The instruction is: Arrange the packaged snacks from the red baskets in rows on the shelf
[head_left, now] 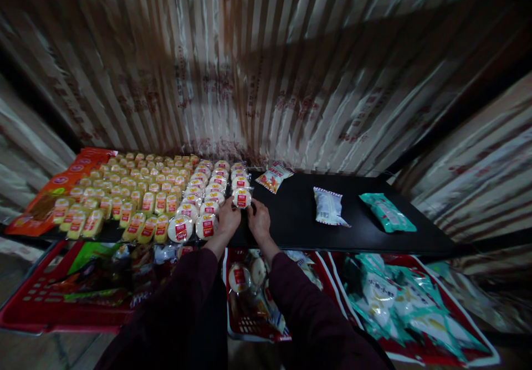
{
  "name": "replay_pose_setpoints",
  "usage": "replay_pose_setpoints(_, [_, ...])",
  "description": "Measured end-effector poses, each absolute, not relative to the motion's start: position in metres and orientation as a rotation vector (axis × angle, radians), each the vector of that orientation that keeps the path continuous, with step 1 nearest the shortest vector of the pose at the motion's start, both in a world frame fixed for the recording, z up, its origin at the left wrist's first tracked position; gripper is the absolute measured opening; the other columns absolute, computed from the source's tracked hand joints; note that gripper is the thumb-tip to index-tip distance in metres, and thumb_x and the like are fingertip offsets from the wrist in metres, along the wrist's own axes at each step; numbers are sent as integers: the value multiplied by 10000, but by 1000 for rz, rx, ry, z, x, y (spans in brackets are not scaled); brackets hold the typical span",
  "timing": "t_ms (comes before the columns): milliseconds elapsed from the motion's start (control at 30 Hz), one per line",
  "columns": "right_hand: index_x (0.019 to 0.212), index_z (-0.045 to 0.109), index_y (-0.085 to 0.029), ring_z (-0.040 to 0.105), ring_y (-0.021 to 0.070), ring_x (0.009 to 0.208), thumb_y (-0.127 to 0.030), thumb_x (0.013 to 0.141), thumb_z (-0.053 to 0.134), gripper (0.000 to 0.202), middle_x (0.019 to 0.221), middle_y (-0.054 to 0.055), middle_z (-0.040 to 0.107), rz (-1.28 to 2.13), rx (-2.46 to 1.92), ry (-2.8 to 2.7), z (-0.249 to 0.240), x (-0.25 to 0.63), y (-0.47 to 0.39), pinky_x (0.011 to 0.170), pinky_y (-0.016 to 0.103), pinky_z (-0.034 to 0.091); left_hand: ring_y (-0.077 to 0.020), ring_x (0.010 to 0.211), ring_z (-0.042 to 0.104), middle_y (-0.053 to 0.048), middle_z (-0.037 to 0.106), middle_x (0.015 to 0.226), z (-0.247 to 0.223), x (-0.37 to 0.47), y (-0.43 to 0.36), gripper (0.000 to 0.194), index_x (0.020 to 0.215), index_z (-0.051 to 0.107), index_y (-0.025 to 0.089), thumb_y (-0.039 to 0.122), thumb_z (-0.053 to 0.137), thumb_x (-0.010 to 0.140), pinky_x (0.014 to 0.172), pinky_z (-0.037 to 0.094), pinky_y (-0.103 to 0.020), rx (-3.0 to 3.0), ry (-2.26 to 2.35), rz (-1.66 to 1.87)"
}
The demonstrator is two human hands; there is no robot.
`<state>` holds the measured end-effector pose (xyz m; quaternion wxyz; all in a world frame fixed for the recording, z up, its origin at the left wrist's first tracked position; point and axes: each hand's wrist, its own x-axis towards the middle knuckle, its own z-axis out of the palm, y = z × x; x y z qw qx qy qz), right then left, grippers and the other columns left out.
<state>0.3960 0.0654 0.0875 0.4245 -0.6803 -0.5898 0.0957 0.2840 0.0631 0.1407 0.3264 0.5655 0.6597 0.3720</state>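
Note:
Between my two hands is a round white wrapped cake (241, 198) with a red label, at the near end of a short column of the same cakes. My left hand (228, 217) has its fingers closed at the cake's left edge. On the right edge, my right hand (259, 219) grips the same cake. Left of my hands stand two longer columns of white wrapped cakes (206, 226) on the black shelf (291, 217). Beyond them are many rows of small yellow wrapped cakes (148, 202).
An orange packet (58, 193) lies at the shelf's left end. Rightward lie a red-and-white packet (274, 177), a white packet (328, 206) and a teal packet (387, 212). Below are red baskets (25, 309) of packaged snacks, including teal bags (409, 298). Striped sheeting (266, 82) hangs behind.

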Motion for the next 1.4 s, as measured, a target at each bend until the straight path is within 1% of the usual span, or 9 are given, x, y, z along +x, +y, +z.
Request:
replay_pose_setpoints(233, [1060,647,-105,529,267,1090,-190,823,450,320,1092,155,652,165,-1723,-1540,84,398,76,994,405,382,-217,1152,557,-113,642,1189,132,289,75,446,1142,627,172,49,514,728,1027,387,-337,1542,1789,961])
replay_pose_setpoints(433, [1053,645,-127,507,270,1140,-181,810,471,304,1087,148,657,194,-1716,-1566,76,399,82,1019,435,354,-245,1178,543,-132,635,1187,119,292,80,430,1101,637,151,39,491,713,1046,388,-375,1605,1762,1022])
replay_pose_setpoints(633, [1061,641,-146,509,277,1147,-202,805,491,303,1086,144,660,221,-1684,-1566,73,401,86,1019,466,354,-276,1243,495,-146,565,1294,113,297,80,501,1173,597,138,25,486,697,1065,391,-397,1626,1762,1036])
replay_pose_setpoints(767, [1092,640,-127,533,279,1110,-266,811,514,338,1108,158,650,255,-1683,-1545,76,400,87,998,441,387,-299,1316,410,-208,483,1362,112,299,75,507,1220,557,57,35,465,721,1099,355,-402,1730,1758,1000])
replay_pose_setpoints(833, [1107,634,-104,544,280,1095,-302,816,513,372,1108,167,649,291,-1690,-1523,78,400,87,994,433,395,-290,1353,358,-213,453,1386,112,299,71,525,1252,527,40,31,451,732,1118,332,-392,1804,1741,993])
replay_pose_setpoints(1000, [1200,575,-59,527,274,1156,-383,872,417,487,1227,197,596,387,-1661,-1403,79,400,95,1036,437,365,-281,1382,305,-244,383,1434,108,296,64,538,1303,456,0,12,380,771,1138,285,-435,2045,1742,924])
replay_pose_setpoints(1133, [1248,548,-105,494,254,1230,-436,905,350,516,1306,169,558,532,-1622,-1235,82,402,115,1082,441,318,-301,1419,205,-240,351,1460,103,298,63,555,1343,414,21,33,370,790,1123,268,-528,2237,1704,898])
replay_pose_setpoints(1233, [1259,546,-103,471,254,1266,-472,917,313,555,1334,167,541,601,-1587,-1202,86,403,132,1099,428,301,-313,1437,95,-230,308,1487,97,302,65,578,1365,385,26,68,402,789,1124,244,-552,2301,1678,886])
replay_pose_setpoints(1400, [1261,556,-113,443,243,1298,-530,923,276,605,1341,141,542,606,-1540,-1178,86,406,153,1114,408,284,-318,1437,91,-213,278,1506,91,309,75,573,1379,382,63,128,430,812,1127,220,-560,2275,1701,866])
